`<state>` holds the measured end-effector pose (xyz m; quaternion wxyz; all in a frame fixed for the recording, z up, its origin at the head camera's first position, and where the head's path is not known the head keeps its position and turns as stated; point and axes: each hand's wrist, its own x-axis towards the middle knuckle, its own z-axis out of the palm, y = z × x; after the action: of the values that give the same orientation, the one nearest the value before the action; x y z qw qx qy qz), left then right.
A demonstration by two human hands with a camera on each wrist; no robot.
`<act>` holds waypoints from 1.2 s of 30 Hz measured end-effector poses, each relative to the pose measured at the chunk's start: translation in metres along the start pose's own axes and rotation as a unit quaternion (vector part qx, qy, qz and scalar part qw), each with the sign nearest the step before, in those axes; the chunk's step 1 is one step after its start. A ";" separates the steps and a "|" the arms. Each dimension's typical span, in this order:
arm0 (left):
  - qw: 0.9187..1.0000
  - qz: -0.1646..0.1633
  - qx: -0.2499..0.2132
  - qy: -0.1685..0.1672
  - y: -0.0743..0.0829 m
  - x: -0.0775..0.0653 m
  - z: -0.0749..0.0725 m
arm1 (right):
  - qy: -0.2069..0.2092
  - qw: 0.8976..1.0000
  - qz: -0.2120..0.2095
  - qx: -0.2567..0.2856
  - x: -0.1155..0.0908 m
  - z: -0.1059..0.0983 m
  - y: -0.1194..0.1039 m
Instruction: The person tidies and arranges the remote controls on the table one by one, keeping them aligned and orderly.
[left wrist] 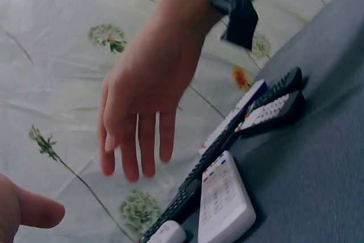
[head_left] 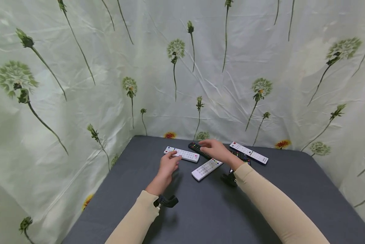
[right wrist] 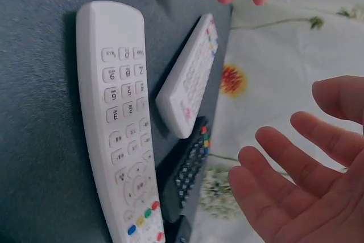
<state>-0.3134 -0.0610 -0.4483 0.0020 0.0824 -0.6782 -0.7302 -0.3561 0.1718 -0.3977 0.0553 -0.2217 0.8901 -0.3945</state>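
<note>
Over the front of the table my left hand (head_left: 168, 165) hovers with loosely bent fingers, nearest to a white remote control (head_left: 185, 154). It holds nothing. My right hand (head_left: 216, 150), its fingers spread in the right wrist view, is raised above a black remote (head_left: 197, 149) and touches nothing visible. Between the hands a second white remote (right wrist: 122, 112) lies slantwise, with coloured buttons at one end. Beyond the right wrist is a long white remote (head_left: 250, 153) with dark sides. Partly behind that wrist lie another black remote (head_left: 239, 155) and a dark-bodied remote with pale buttons (left wrist: 270, 113).
The dark grey table (head_left: 188, 210) has its far edge against a pale curtain (head_left: 151, 67) printed with dandelions. Dark straps with cameras hang below both wrists, the left strap (head_left: 167, 202) close above the tabletop.
</note>
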 end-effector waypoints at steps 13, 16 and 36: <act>0.953 -0.159 -0.258 0.024 -0.002 0.027 0.012 | -0.016 0.999 0.016 -0.029 0.049 0.029 0.007; 0.941 -0.181 -0.285 0.008 -0.006 0.029 0.014 | -0.027 0.998 0.043 -0.032 0.048 0.034 0.011; 0.960 -0.183 -0.203 0.055 -0.016 0.041 0.028 | -0.053 0.995 0.079 -0.039 0.052 0.060 0.019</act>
<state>-0.3554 -0.0363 -0.4667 -0.0771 0.2429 -0.4877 -0.8350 -0.3929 0.1201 -0.4484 0.1247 -0.1736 0.9151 -0.3418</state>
